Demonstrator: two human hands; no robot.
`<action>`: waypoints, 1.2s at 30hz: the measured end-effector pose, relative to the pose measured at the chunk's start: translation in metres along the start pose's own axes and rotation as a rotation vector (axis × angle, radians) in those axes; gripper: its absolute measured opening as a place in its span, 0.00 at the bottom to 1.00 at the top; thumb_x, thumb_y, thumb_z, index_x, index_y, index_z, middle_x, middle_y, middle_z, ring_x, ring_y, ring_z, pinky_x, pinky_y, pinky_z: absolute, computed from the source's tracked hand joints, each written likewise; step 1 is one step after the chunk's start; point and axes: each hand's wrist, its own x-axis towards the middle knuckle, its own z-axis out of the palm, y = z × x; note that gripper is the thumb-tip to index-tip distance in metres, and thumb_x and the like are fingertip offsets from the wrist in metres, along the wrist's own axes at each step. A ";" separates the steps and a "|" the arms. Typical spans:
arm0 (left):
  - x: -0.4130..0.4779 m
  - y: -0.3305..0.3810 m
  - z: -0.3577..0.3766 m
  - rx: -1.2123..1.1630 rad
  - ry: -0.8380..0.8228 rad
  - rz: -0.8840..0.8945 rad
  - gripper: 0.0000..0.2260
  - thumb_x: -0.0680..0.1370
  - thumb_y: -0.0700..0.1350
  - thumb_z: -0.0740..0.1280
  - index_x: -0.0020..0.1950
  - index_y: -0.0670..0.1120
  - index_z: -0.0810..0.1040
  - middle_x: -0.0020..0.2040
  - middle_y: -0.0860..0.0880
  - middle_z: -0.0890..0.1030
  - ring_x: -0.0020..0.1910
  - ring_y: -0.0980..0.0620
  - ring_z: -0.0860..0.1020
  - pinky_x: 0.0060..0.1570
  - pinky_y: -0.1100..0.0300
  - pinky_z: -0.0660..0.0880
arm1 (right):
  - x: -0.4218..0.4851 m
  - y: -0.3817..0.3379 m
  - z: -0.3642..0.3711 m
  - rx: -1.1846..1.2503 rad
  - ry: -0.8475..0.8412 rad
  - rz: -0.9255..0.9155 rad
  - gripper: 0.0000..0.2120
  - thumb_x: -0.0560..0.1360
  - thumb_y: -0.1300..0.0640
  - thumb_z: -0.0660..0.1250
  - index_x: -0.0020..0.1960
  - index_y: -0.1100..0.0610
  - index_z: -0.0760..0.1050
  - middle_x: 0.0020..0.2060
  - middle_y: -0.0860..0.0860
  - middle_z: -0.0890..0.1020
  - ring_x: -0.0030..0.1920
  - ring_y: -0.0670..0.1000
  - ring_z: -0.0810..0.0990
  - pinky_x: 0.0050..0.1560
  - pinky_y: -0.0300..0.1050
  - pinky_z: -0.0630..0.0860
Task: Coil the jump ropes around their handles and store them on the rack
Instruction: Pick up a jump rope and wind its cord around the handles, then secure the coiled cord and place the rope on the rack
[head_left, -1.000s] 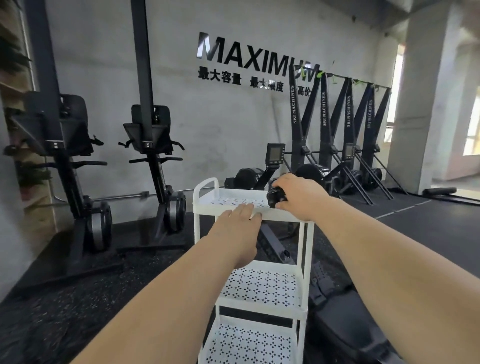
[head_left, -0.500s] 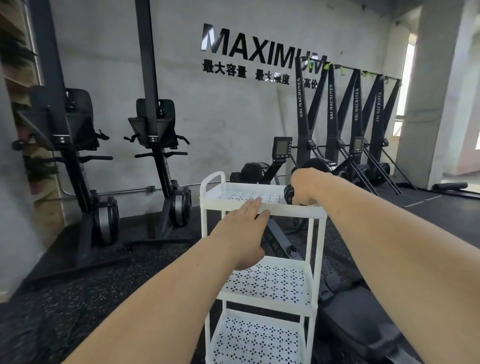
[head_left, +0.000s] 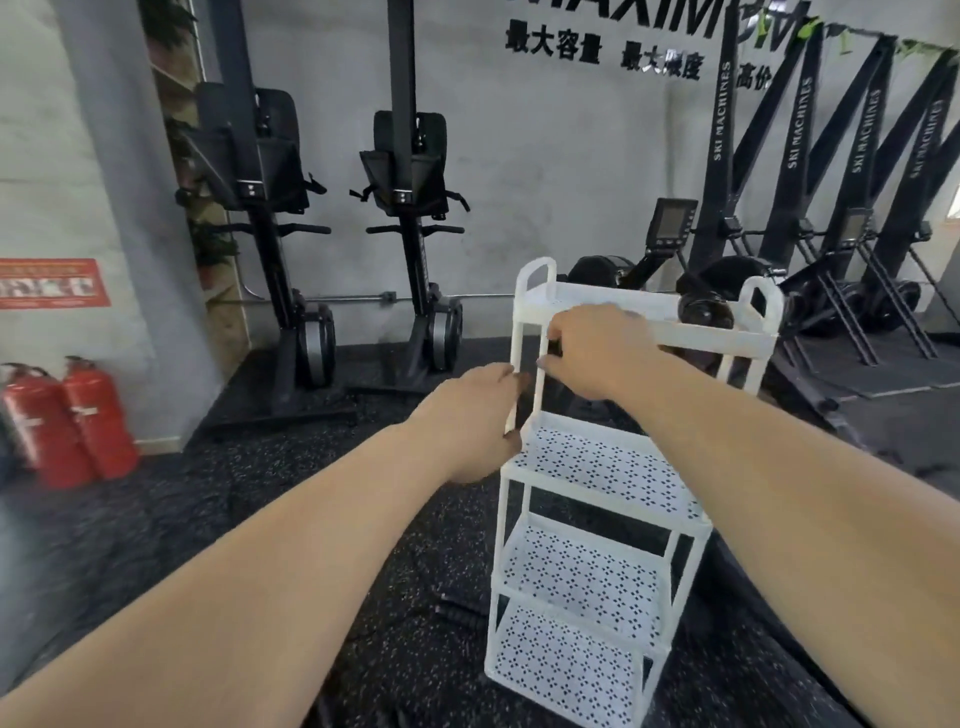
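Note:
A white rack (head_left: 613, 525) with several perforated shelves stands on the dark gym floor in front of me. A coiled black jump rope (head_left: 702, 312) lies at the right end of its top shelf, with no hand on it. My right hand (head_left: 592, 351) is curled around the rack's front left post just under the top shelf. My left hand (head_left: 480, 418) grips the same post lower down, above the second shelf. A black handle-like object (head_left: 460, 613) lies on the floor left of the rack; blur hides what it is.
Two upright black machines (head_left: 415, 218) stand against the grey wall behind the rack. Ski machines (head_left: 810, 208) lean at the back right. Two red fire extinguishers (head_left: 67, 421) stand at the left by a pillar.
My right hand let go of the coiled rope on the top shelf and moved left to the front post. My left hand dropped from the shelf edge to that post. The view swung left and down.

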 end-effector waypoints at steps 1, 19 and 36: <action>-0.016 -0.009 0.008 -0.020 -0.012 -0.028 0.31 0.82 0.52 0.67 0.84 0.48 0.62 0.83 0.47 0.63 0.80 0.43 0.66 0.76 0.44 0.69 | -0.008 -0.017 0.011 0.021 -0.017 -0.037 0.20 0.80 0.37 0.66 0.65 0.49 0.79 0.58 0.52 0.84 0.58 0.58 0.81 0.59 0.55 0.76; -0.239 -0.126 0.170 -0.405 -0.261 -0.616 0.28 0.85 0.51 0.65 0.85 0.51 0.62 0.82 0.52 0.65 0.73 0.47 0.74 0.72 0.52 0.71 | -0.124 -0.217 0.233 0.221 -0.678 -0.137 0.20 0.82 0.39 0.67 0.69 0.47 0.79 0.63 0.51 0.83 0.65 0.58 0.80 0.64 0.54 0.78; -0.238 -0.176 0.322 -0.412 -0.671 -0.678 0.34 0.86 0.55 0.63 0.87 0.49 0.51 0.84 0.49 0.58 0.80 0.43 0.63 0.78 0.44 0.65 | -0.124 -0.254 0.471 0.227 -1.014 -0.063 0.24 0.83 0.43 0.65 0.75 0.52 0.72 0.69 0.56 0.77 0.68 0.60 0.77 0.65 0.56 0.78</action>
